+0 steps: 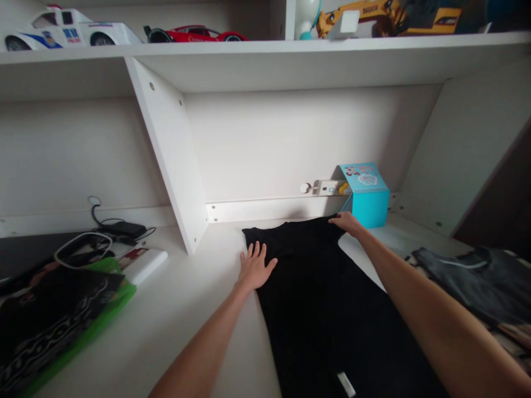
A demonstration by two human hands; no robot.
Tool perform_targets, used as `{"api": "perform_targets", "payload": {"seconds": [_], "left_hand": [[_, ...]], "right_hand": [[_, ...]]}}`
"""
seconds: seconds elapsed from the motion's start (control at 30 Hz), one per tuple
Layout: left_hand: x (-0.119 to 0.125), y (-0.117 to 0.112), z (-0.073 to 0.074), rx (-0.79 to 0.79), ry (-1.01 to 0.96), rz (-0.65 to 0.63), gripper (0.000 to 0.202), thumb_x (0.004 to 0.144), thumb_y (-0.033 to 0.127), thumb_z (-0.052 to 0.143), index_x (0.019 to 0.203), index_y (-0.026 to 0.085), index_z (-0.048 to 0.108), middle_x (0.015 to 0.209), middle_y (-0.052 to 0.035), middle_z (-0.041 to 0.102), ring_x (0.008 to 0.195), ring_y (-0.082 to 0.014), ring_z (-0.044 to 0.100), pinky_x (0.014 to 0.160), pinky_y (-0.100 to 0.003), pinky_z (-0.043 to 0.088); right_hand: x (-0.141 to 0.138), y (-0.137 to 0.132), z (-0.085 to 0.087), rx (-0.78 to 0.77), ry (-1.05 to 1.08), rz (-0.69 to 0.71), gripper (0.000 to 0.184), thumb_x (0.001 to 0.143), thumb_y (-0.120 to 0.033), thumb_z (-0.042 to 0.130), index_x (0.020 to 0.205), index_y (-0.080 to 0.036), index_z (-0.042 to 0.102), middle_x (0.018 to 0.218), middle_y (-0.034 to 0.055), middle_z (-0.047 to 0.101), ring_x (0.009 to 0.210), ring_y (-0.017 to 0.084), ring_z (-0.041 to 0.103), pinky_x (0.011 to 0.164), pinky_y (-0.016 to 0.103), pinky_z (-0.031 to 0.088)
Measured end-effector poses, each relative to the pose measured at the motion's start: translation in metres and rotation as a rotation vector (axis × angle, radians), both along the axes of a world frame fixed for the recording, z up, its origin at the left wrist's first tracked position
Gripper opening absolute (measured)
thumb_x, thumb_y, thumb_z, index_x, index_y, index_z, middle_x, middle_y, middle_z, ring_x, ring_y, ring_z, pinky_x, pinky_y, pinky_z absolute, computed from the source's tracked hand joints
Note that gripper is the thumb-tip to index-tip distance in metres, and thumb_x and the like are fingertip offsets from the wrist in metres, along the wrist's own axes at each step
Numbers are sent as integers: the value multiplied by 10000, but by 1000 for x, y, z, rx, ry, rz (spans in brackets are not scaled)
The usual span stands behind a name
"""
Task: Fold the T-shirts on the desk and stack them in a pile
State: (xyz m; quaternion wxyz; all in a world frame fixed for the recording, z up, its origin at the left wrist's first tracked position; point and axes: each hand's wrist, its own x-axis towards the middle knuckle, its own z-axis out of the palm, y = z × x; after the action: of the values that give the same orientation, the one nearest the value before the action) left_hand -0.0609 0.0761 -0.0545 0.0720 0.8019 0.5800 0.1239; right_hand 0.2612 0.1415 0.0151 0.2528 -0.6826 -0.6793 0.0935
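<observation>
On the white counter [194, 331], in front of the low back panel: a black garment [307, 298], long in shape, laid out with its far edge toward the panel and its near part cut off by the bottom border of view. Near this border, on the cloth, a small white tag [346, 385].

At the left edge of the cloth, the left hand [255, 268], palm down, with fingers spread apart and nothing clamped. At the far right corner, just beside the blue calendar [368, 193], the right hand [346, 222], with thumb and fingertips together on the cloth.

As for progress, by judgement: already spread, mostly flat, for the long visible part; not yet fully straight along the far edge, slightly wavy there. Not yet released at the right corner. Impossible to tell about the near end.
</observation>
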Motion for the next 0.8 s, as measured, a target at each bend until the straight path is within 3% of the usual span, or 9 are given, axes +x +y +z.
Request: {"api": "perform_targets", "payload": {"seconds": [0.1,0.2,0.33,0.4,0.5,0.6,0.7,0.8], "left_hand": [[-1,0,0,-8,-11,-7,756,846,636,151,1417,146,231,1489,-125,145,1363,-329,95,1050,-580,121],[-1,0,-1,2,-11,-7,759,845,637,155,1417,144,229,1490,-128,143,1363,-326,96,1052,-572,122],[-2,2,-3,24,-1,0,750,847,631,177,1416,145,228,1488,-137,153,1361,-328,110,1047,-570,136],[-3,3,-4,26,2,0,752,848,630,182,1417,140,222,1488,-141,147,1361,-325,115,1047,-564,143],[-4,3,-4,25,0,-3,754,847,632,184,1418,142,215,1489,-139,142,1362,-319,117,1052,-552,144],[-4,4,-5,17,-11,-5,757,843,640,180,1419,150,214,1490,-134,143,1364,-311,112,1056,-546,139],[-4,6,-6,11,-16,-6,756,840,640,185,1419,155,216,1490,-129,144,1366,-304,107,1058,-545,131],[-4,6,-5,14,-20,-1,740,841,635,200,1416,169,224,1491,-122,144,1368,-299,98,1060,-544,122]], "right_hand": [[-35,0,25,-13,-26,-90,243,927,-325,446,1075,-178,570,1114,46,561,951,174,567,818,353,478],[-89,-5,38,5,-28,-57,276,951,-308,386,1097,-150,559,1115,46,553,992,187,557,848,371,457],[-160,-19,38,-58,12,135,311,876,-351,542,1114,-151,531,1060,62,578,868,161,588,738,356,510],[-174,-31,40,-112,28,265,295,894,-371,509,1072,-139,548,966,40,602,773,132,600,679,312,515],[-150,-60,48,-144,19,377,277,904,-374,476,1029,-142,558,875,25,624,688,112,598,658,278,496],[-90,-109,50,-178,-34,404,224,860,-357,510,931,-163,596,859,42,645,726,136,604,706,261,461],[-30,-174,34,-307,-88,447,243,751,-396,617,880,-191,635,843,42,653,760,178,610,673,257,457],[4,-231,9,-431,-123,449,274,729,-409,613,916,-210,623,778,24,637,723,184,598,642,270,449]]}}
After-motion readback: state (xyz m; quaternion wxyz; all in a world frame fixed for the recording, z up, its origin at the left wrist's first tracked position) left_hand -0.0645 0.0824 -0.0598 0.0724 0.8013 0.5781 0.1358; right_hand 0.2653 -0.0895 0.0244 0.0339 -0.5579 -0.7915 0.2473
